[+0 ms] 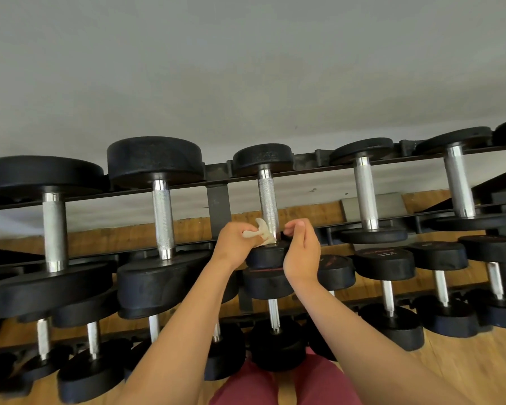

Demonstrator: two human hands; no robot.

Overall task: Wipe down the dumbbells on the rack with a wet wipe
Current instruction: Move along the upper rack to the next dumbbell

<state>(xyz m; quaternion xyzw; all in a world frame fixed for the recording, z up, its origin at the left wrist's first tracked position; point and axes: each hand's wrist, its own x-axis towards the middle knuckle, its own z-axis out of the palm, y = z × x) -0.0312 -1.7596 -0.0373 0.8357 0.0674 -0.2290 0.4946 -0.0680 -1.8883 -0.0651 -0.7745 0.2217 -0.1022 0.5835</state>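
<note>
Left hand (pixel 233 242) grips the bunched wipe (pixel 261 231) against the handle's near end.
The dumbbell (pixel 268 197) lies mid-row on the rack's (pixel 216 173) top tier, and the wipe sits where its handle meets the near head. Right hand (pixel 302 249) curls just beside that head, across the handle from the wipe; whether it holds anything cannot be told. Other dumbbells (pixel 162 217) fill both tiers.

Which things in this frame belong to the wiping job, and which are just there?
In the job:
wet wipe, gripped by the left hand
middle top-row dumbbell, whose handle the wipe touches
right hand, beside its near head
other dumbbells on the rack

Just there:
wooden floor
grey wall
red shorts
</note>
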